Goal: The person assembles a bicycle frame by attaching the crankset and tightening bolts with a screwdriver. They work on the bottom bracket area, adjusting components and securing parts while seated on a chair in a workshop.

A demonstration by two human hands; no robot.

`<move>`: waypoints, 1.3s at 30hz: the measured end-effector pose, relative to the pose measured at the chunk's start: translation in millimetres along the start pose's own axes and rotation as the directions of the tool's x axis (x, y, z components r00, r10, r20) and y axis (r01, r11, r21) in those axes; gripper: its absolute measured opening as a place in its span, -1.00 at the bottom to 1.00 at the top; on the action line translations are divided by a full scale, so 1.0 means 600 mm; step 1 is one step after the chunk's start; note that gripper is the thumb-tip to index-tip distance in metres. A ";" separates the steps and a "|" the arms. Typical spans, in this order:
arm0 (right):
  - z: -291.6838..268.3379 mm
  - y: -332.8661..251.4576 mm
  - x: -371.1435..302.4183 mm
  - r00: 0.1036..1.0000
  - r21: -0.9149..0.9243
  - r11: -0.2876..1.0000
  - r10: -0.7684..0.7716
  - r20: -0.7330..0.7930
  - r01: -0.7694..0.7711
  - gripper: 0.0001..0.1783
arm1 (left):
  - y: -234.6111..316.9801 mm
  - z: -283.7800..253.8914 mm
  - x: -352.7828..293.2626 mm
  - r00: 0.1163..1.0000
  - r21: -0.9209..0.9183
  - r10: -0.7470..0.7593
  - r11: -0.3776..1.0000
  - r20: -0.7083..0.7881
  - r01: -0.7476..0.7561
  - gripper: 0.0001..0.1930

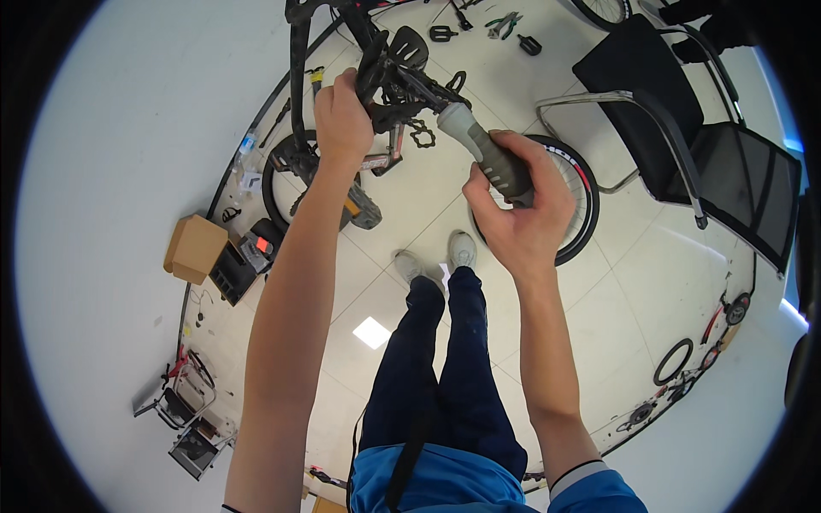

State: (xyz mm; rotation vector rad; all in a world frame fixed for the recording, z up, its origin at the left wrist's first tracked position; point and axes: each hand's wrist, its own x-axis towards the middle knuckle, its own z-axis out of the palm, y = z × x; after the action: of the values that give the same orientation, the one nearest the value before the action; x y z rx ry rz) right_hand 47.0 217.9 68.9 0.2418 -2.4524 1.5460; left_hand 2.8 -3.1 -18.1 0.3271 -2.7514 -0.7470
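From my remote seat, I have the right hand (534,201) gripping a patterned grey handle (499,162) at one o'clock, the left hand (344,124) clasping the black bicycle (373,73) at eleven. Work looks unfinished: pedals (440,33) lie loose on the floor (633,299) towards twelve.

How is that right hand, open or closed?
Closed: the right hand grips the grey patterned handle, thumb and index finger on opposite sides. Other fingers are mostly hidden.
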 end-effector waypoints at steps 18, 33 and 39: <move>-0.002 0.009 0.023 0.971 -0.198 0.952 -0.239 -0.006 0.233 -0.63 | 0.003 0.022 0.032 0.986 -0.096 -0.110 0.988 0.122 0.122 -0.62; 0.007 0.005 0.036 0.966 -0.227 0.945 -0.252 -0.052 0.234 -0.64 | -0.006 0.024 0.061 0.994 -0.090 -0.009 0.996 0.108 0.018 -0.66; 0.008 0.010 0.040 0.970 -0.214 0.950 -0.240 -0.033 0.227 -0.64 | -0.002 0.023 0.061 0.998 -0.050 0.033 0.998 0.048 -0.030 -0.68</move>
State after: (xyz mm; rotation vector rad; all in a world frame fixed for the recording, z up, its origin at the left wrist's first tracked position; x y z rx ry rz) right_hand 22.0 215.6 68.3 0.4249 -2.4144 1.1731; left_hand -35.6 -8.1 -22.6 0.2578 -2.7715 -0.8235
